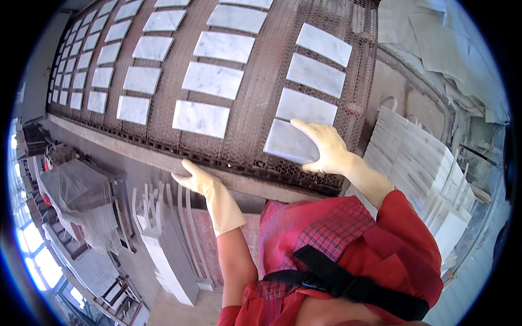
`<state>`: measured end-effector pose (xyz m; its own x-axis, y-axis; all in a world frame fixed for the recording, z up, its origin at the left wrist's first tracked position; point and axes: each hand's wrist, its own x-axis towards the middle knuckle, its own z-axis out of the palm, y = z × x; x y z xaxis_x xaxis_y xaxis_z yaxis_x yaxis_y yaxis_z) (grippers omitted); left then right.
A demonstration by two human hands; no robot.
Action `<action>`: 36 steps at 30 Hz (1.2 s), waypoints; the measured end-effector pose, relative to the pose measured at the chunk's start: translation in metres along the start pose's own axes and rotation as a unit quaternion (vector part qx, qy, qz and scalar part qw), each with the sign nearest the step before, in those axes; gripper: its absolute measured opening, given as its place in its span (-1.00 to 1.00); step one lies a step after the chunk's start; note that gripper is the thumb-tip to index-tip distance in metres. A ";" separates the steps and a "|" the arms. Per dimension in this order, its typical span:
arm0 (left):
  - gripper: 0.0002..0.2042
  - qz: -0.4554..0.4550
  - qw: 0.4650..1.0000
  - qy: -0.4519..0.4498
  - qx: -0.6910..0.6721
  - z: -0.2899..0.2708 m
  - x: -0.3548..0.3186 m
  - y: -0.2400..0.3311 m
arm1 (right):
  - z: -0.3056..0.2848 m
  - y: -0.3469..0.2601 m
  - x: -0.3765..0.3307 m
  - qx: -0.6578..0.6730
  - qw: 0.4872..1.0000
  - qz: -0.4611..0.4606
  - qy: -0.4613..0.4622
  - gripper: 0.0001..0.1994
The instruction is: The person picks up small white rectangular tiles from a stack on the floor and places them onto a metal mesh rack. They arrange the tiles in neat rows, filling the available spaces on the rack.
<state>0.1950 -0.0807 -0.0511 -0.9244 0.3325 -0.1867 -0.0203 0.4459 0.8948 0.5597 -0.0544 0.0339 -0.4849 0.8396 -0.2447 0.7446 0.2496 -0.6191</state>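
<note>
A white, grey-veined marble tile [288,142] lies at the near right end of a brown mesh conveyor belt [253,117]. My right hand [329,149], in a pale yellow rubber glove, spans this tile's right part, with fingers at its far edge and the thumb at its near edge. Just beyond it, almost touching, is another marble tile [307,106] in the same row. My left hand [198,178], gloved alike, is empty at the belt's near frame edge [163,154], its fingers apart. Whether it touches the frame I cannot tell.
More rows of marble tiles [201,118] cover the belt toward the left. Stacked pale stone slabs [405,146] stand to my right. At lower left are a white stack of long pieces [168,266] with upright strips and a plastic-wrapped pile [79,190].
</note>
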 end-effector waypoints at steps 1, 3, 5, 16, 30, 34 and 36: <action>-0.07 0.003 1.000 0.004 0.008 -0.001 0.000 -0.002 | -0.009 0.002 0.003 0.032 0.999 0.005 0.010 0.27; -0.09 0.006 1.000 0.007 0.009 0.000 0.000 -0.003 | -0.029 0.006 0.008 0.095 0.995 0.015 0.034 0.28; -0.09 0.000 1.000 0.008 0.005 0.000 0.001 -0.004 | -0.054 0.016 0.015 0.139 0.988 0.015 0.073 0.26; -0.11 -0.014 0.999 0.008 0.034 -0.002 -0.001 -0.004 | -0.191 0.176 0.167 -0.120 0.964 0.050 0.232 0.14; -0.13 -0.054 0.995 0.010 0.078 0.003 -0.019 0.013 | -0.199 0.224 0.202 -0.124 0.975 0.032 0.180 0.19; -0.14 -0.053 0.997 -0.002 0.061 0.002 -0.019 0.011 | -0.201 0.226 0.203 -0.133 0.976 0.034 0.169 0.19; -0.14 -0.057 0.998 -0.005 0.039 0.001 -0.018 0.009 | -0.204 0.221 0.203 -0.144 0.975 0.039 0.165 0.19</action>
<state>0.2120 -0.0816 -0.0399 -0.9140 0.2847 -0.2892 -0.0943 0.5440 0.8338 0.7193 0.2698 -0.0008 -0.2827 0.9592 -0.0011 0.8943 0.2632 -0.3619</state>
